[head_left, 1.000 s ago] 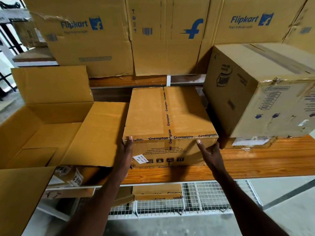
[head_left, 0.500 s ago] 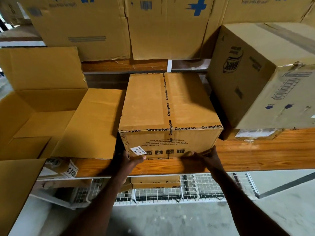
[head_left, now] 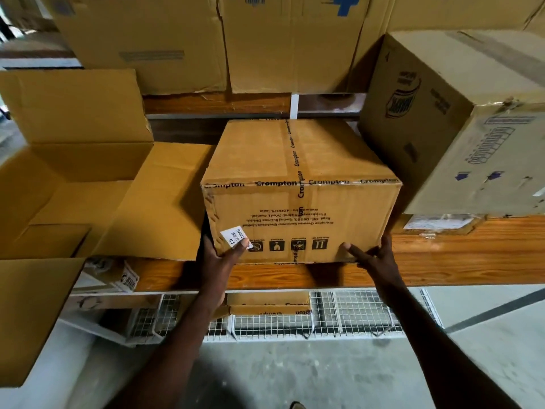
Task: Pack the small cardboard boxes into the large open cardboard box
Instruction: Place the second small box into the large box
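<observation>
since the earlier frame the crompton box (head_left: 298, 184) has been lifted, gripped underneath by left hand (head_left: 219, 256) and right hand (head_left: 373, 256); it should be kept level towards the open box (head_left: 67, 184).

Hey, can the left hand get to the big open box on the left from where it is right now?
Probably yes, though not freely: the left hand is gripping the lower left corner of the Crompton box, shared with the right hand. The large open box sits directly beside it on the shelf, with nothing visible between them.

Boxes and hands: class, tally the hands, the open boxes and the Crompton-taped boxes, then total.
Hands: 2, left hand and right hand
Open boxes: 1, the open box
Crompton-taped boxes: 2, the held box and the lower box
Total: 5
</observation>
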`<state>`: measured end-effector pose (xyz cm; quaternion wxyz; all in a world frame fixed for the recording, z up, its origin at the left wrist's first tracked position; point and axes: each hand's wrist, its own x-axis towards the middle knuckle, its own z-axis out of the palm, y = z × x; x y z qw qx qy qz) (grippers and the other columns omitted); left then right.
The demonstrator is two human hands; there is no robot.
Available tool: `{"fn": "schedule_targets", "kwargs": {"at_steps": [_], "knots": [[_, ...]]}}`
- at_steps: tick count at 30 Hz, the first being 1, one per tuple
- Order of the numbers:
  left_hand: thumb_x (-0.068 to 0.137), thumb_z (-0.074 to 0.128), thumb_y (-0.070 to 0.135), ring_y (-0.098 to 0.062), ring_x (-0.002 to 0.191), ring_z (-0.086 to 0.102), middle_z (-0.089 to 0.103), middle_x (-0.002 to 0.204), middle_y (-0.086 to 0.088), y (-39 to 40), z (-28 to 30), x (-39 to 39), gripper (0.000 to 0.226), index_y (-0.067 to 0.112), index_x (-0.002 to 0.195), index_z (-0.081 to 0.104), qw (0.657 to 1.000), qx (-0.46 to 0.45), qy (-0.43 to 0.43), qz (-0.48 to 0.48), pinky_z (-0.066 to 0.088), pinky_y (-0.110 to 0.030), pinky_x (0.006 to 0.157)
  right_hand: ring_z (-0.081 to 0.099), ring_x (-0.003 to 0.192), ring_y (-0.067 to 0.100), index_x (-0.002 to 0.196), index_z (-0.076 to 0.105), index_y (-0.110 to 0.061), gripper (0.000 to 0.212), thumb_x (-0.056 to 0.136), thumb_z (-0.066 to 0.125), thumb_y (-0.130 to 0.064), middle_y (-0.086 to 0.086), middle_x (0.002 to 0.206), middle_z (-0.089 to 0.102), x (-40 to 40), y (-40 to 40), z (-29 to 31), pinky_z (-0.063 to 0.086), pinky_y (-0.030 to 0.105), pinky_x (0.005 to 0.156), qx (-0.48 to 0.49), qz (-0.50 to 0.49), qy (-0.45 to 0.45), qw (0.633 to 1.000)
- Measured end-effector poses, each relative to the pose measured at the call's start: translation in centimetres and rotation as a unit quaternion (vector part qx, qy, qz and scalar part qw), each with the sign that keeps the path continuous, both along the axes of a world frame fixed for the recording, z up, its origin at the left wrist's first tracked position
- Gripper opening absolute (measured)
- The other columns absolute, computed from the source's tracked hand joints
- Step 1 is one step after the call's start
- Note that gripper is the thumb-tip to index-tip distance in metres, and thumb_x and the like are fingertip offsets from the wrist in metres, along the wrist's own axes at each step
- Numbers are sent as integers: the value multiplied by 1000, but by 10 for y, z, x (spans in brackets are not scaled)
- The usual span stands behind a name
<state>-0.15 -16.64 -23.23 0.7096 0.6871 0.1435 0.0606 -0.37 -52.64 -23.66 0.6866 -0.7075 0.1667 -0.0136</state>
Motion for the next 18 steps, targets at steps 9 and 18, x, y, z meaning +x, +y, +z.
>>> {"fn": "schedule_targets", "kwargs": {"at_steps": [9,18], "knots": [[98,74,47,2,79,62,69,116,8,-3,137,10,55,14,139,58,972,219,-65,50,48,-5,54,73,102,21,128,56,-35,64,82,85,-69,-1,120,75,15,-4,114,62,42,70,-130,-43,-122,983],[92,76,59,-7,83,76,73,119,2,24,219,40,60,13,130,68,967,236,-89,42,68,-36,65,74,97,22,141,65,-20,66,94,73,-66,3,124,75,28,10,212,62,38,74,-213,-66,-168,960]]}}
